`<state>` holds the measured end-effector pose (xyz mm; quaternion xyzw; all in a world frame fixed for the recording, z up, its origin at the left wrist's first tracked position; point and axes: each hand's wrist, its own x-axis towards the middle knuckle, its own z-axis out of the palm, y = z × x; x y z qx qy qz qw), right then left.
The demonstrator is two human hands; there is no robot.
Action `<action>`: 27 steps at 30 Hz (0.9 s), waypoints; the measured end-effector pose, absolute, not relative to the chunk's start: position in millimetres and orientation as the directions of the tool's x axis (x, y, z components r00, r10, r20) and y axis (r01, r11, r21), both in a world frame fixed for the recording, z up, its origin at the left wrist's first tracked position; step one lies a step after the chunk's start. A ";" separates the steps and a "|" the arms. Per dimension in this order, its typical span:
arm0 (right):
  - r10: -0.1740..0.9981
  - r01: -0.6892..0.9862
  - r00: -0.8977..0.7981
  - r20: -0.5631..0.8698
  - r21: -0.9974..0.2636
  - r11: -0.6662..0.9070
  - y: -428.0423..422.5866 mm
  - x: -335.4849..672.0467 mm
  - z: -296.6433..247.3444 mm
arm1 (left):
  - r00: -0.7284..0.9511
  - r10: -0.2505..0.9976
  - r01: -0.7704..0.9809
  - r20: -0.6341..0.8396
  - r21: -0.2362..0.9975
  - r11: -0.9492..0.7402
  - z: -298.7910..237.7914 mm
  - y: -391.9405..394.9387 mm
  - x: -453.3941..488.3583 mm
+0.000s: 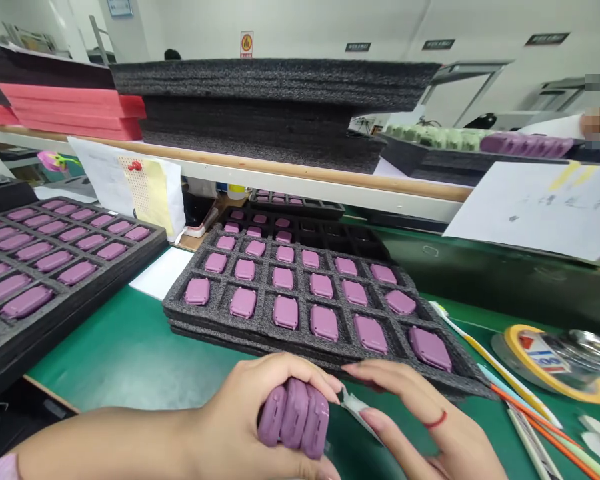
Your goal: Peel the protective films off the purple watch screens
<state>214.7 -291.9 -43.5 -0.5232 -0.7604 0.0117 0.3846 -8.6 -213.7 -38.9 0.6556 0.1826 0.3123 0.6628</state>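
Observation:
My left hand (pixel 240 413) grips a stack of three purple plastic cases (pixel 294 416) held on edge near the bottom of the head view. My right hand (pixel 420 420), with a red ring on one finger, pinches a small pale sticker or film (pixel 356 407) right beside the cases. Just beyond both hands lies a black foam tray (pixel 260 320) whose pockets hold several more purple cases (pixel 324 323).
A second foam tray of purple cases (pixel 35 267) sits at the left on the green mat (pixel 130 353). Tape roll (pixel 555 363), a metal dish (pixel 587 347) and thin sticks (pixel 520 383) lie at the right. A shelf above carries stacked black foam (pixel 260 107) and red foam (pixel 70 110).

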 end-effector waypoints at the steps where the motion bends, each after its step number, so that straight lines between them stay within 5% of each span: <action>1: 0.832 0.732 -0.136 0.538 -0.511 0.451 -292.6 209.0 -36.4 | 0.739 0.639 -0.179 0.214 0.977 -0.119 -39.0 -212.8 -9.3; 8: 0.924 0.340 -0.193 0.330 -0.861 0.378 -271.7 158.6 -26.8 | 0.685 0.653 -0.029 0.324 0.907 -0.420 -47.9 -211.5 -12.9; 11: 0.977 0.047 -0.086 0.196 -0.979 0.200 -261.1 142.2 -33.4 | 0.619 0.687 0.042 0.381 0.857 -0.513 -50.5 -209.1 -13.3; 15: 0.996 -0.208 -0.044 -0.081 -0.974 -0.088 -259.9 129.8 -30.0 | 0.618 0.629 0.064 0.471 0.768 -0.638 -56.4 -203.8 -12.6; 20: 0.979 -0.225 -0.032 -0.203 -0.952 -0.205 -261.7 130.3 -24.3 | 0.617 0.610 -0.025 0.497 0.787 -0.617 -58.8 -203.3 -9.2; 27: 0.994 -0.035 -0.102 0.036 -0.999 0.032 -248.5 170.9 -36.9 | 0.558 0.533 -0.269 0.636 0.746 -0.609 -49.8 -204.0 -4.3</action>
